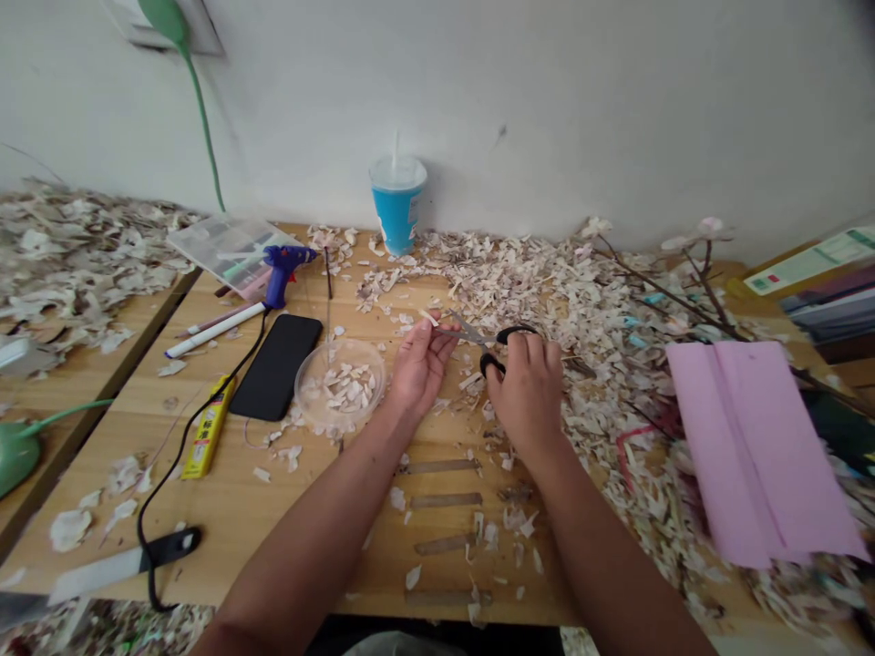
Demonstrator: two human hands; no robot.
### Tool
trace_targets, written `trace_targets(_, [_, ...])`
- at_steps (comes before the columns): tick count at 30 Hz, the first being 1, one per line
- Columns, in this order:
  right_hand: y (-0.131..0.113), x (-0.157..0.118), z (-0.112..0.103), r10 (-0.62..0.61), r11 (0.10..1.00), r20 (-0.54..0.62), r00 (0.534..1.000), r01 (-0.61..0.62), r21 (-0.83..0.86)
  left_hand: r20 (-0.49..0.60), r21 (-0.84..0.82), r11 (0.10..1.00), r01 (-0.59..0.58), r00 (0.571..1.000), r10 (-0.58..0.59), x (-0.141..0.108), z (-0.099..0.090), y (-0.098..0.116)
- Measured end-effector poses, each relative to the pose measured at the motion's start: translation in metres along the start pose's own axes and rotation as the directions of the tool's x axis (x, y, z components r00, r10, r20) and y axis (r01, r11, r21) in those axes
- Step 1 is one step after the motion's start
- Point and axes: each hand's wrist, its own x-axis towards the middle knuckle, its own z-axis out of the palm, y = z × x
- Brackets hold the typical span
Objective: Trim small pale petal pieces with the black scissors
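Right hand (pixel 530 392) grasps the scissors (pixel 487 342) by their black handles; left hand (pixel 418 369) pinches a small pale strip (pixel 429 317) at its fingertips. Scissors lie over the middle of the wooden table (pixel 260 510), blades parted and pointing toward the left fingers — contact between blade and strip cannot be made out. Nearest the body, between the forearms: greyish flat bars (pixel 447 499) in a rough column on the wood, pale flakes scattered around them. At near left, a flat blade with a black handle (pixel 174 547), crossed by a black cord (pixel 181 446). Farther up that side: a yellow box (pixel 207 430), then a black phone (pixel 277 367) just beside a clear round dish (pixel 301 405), which contains pale fragments (pixel 350 387). To the right of the right forearm, a folded pink sheet (pixel 758 446) rests on a broad spread of dried shavings (pixel 602 364). Beyond the phone: a white pen (pixel 215 331) and a blue glue gun (pixel 279 278), the latter near a translucent case (pixel 211 246). At the far edge, a blue cup (pixel 398 217) with lid and straw stands upright before the pale wall (pixel 581 118); a branch (pixel 674 287) slants across the shavings at far right.
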Motion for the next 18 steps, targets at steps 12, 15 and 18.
trace_targets(12, [-0.0011, 0.0000, -0.0018, 0.040, 0.999, 0.026, 0.999, -0.040, -0.016, -0.002, 0.026, 1.000, 0.014, 1.000, -0.014, -0.0028, 0.0035, -0.0010])
trace_targets(15, [-0.0018, -0.0004, -0.0021, 0.032, 0.999, 0.016, 0.999, -0.031, -0.041, 0.003, 0.006, 1.000, -0.002, 1.000, 0.002, -0.0026, 0.0032, -0.0002])
trace_targets(18, [-0.0023, -0.0006, -0.0026, 0.037, 0.998, 0.030, 0.999, -0.036, -0.056, 0.007, -0.004, 1.000, -0.007, 1.000, 0.007, -0.0025, 0.0035, 0.0000])
